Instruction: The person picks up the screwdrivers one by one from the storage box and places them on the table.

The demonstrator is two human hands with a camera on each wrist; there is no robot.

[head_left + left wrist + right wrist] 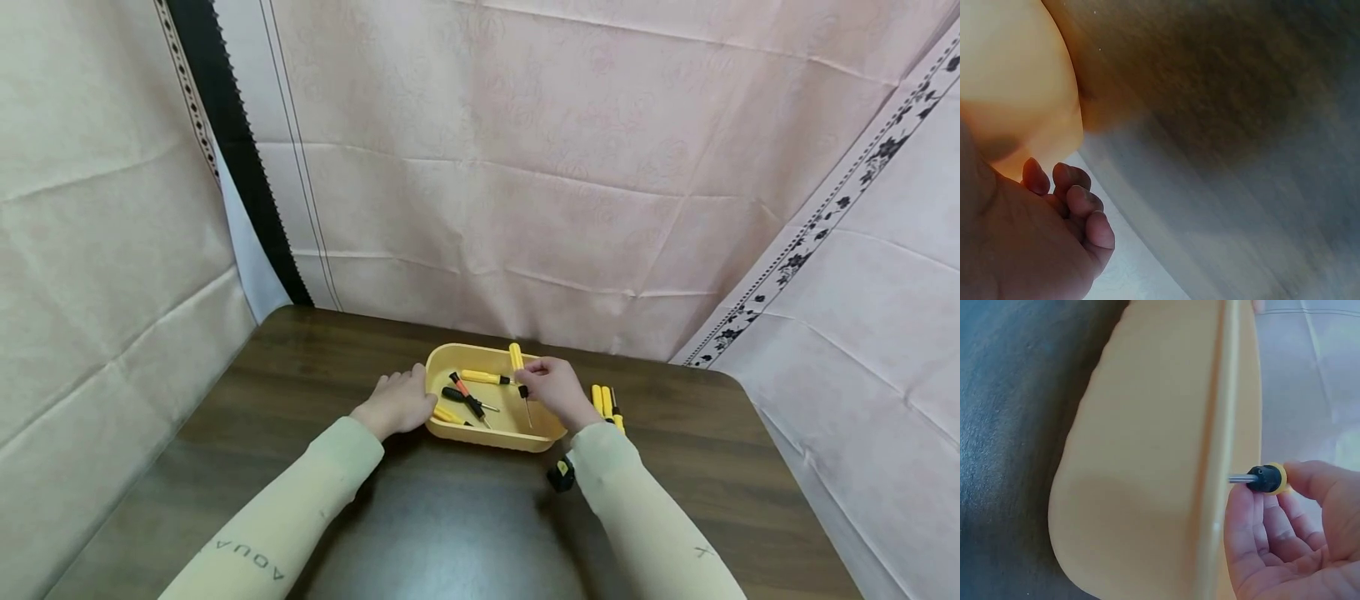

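Observation:
A yellow screwdriver (516,357) with a black collar and thin metal shaft is pinched in my right hand (557,388), its handle up and its shaft pointing down over the tray. In the right wrist view, thumb and fingers close around the screwdriver (1266,479) beside the tray's rim. My left hand (401,402) holds the left end of the yellow plastic tray (491,439); its curled fingers (1085,200) sit against the outer wall in the left wrist view. Inside lie a yellow screwdriver (480,377), a black-handled one (453,394), a red-and-black one (467,395) and another yellow handle (447,415).
Several yellow-handled tools (606,402) lie on the brown wooden table (697,467) right of the tray. A black-and-yellow object (561,475) sits by the right sleeve. Pale patterned cloth (480,167) hangs behind the table and along both sides.

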